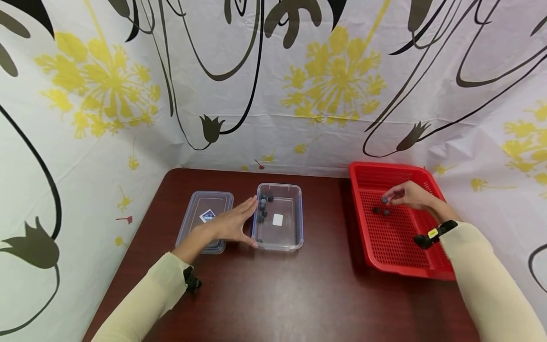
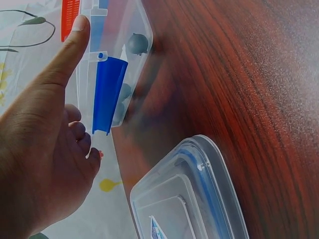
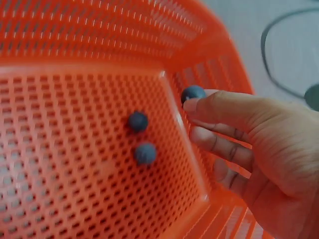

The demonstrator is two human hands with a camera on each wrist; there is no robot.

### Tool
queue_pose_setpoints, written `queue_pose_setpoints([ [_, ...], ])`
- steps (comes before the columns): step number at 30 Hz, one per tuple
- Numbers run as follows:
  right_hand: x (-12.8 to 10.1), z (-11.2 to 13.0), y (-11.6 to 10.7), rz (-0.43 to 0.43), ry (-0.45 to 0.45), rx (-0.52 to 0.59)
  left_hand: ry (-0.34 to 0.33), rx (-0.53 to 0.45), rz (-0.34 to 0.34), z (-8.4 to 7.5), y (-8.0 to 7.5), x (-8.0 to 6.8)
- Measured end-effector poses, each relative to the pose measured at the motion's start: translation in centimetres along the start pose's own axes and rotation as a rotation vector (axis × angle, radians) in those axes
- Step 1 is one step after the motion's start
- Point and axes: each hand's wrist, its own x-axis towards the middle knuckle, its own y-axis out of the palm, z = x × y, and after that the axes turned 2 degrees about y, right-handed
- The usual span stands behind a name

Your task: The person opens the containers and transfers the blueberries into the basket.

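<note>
My right hand (image 1: 408, 195) pinches one blueberry (image 3: 193, 94) between thumb and fingertips, inside the red basket (image 1: 399, 251). Below it, two more blueberries (image 3: 145, 153) lie on the perforated basket floor. Toward the middle of the table, my left hand (image 1: 231, 225) rests with spread, fairly straight fingers along the left side of a clear plastic container (image 1: 285, 237). Several blueberries (image 1: 262, 205) sit along that container's left side. In the left wrist view, the thumb lies by the rim, near a blue clip flap (image 2: 108, 94) that hangs down.
A clear lid (image 1: 192, 209) with a blue-and-white label lies left of the container, partly under the left forearm. The dark wooden table (image 1: 299, 294) meets patterned white cloth (image 1: 256, 104) at the back and sides. The basket's raised walls surround the right hand.
</note>
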Motion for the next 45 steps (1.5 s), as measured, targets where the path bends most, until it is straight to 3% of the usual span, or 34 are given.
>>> queue_pose_setpoints([
  [8, -1.1, -2.2, 0.3, 0.036, 0.115, -0.072, -0.004, -0.020, 0.006, -0.2, -0.1, 0.2],
  [16, -0.8, -2.4, 1.2, 0.017, 0.068, -0.078, -0.013, -0.014, 0.013, -0.3, -0.1, 0.3],
  [25, -0.3, -2.7, 1.9, 0.054, 0.126, -0.116, -0.015, -0.023, 0.023, -0.3, 0.0, 0.4],
  [32, -0.2, -2.2, 2.0, 0.016, 0.129, -0.143, -0.016, -0.021, 0.025, -0.2, 0.0, 0.3],
  [37, 0.4, -0.4, 1.4, -0.055, 0.061, -0.156, -0.013, -0.022, 0.022, 0.0, 0.1, 0.1],
  [45, 2.9, 6.1, 1.3, -0.131, -0.186, -0.174, 0.002, -0.009, 0.004, 0.1, -0.1, 0.0],
])
